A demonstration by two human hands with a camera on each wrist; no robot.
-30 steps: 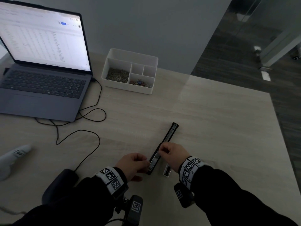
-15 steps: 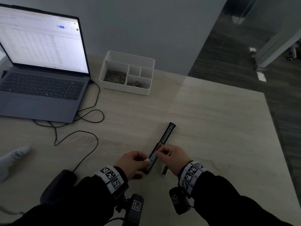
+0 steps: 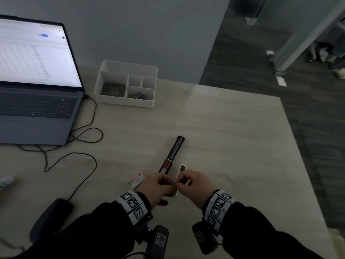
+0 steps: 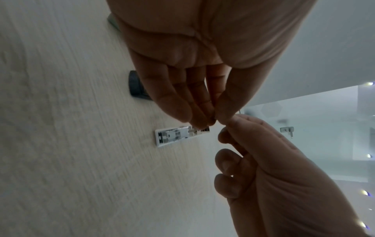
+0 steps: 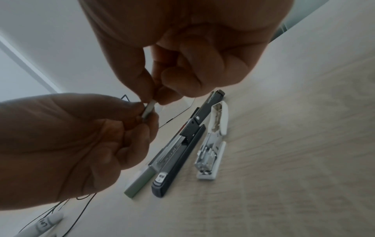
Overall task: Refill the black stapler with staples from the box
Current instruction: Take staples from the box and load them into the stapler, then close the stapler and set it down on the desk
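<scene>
Both hands pinch 1 strip of staples (image 5: pixel 148 109) between them: left hand (image 3: pixel 158 186), right hand (image 3: pixel 194 186). The black stapler (image 3: pixel 172 155) lies open mid-bench. Next, judged: lower the strip squarely into its channel.

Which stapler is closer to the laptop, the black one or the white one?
The black stapler. It lies opened out long on the table, on the laptop side of the shorter white stapler, which lies beside it.
</scene>
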